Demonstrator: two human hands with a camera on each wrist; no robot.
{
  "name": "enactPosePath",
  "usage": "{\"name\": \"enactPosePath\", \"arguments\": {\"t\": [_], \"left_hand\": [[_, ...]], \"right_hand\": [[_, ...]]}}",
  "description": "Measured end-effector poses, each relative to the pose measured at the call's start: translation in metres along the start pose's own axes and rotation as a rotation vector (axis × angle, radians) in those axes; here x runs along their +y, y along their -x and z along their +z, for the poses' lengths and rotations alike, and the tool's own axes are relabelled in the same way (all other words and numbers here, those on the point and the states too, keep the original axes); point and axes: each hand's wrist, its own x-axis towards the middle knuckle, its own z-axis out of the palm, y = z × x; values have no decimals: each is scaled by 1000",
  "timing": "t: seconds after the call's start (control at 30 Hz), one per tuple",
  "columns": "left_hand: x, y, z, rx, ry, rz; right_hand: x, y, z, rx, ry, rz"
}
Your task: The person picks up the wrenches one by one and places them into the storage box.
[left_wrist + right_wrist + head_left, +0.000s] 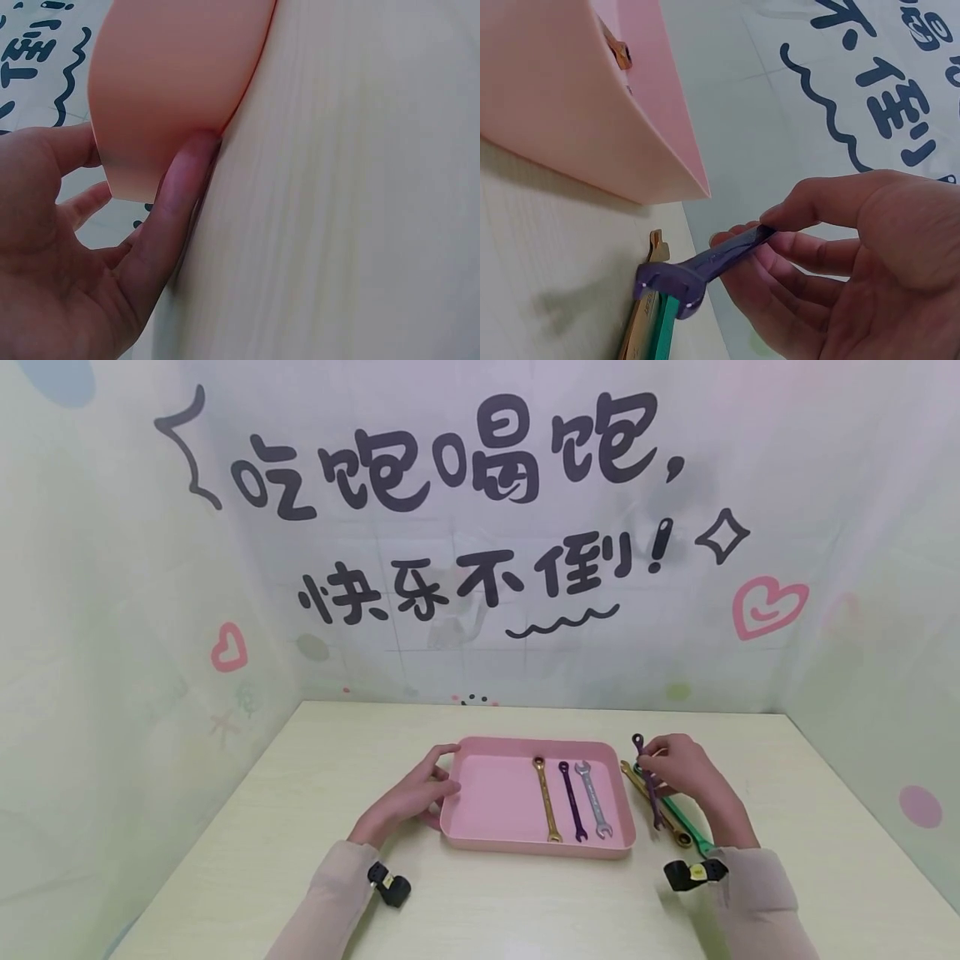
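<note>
Nearest the person, two sleeved forearms with black wrist-mounted cameras reach onto the pale wooden table. The right hand pinches a purple wrench between thumb and fingers, just right of the pink tray. The wrench's long axis runs near to far, its ring end pointing away from the person and its open jaw end pointing back toward them, low over a gold wrench and a green wrench lying on the table. The left hand grips the tray's left rim, fingers curled around its edge. Inside the tray, three wrenches lie side by side along the same near-to-far axis: gold, purple and silver. Beyond stands a pale backdrop with dark lettering and pink hearts.
</note>
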Motion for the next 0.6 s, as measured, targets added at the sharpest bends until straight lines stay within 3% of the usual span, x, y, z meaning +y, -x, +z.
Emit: {"name": "enactPosePath", "arguments": {"t": [0.6], "left_hand": [[4,3,2,19,-12,6]], "right_hand": [[0,-1,1,-33,-94,15]]}}
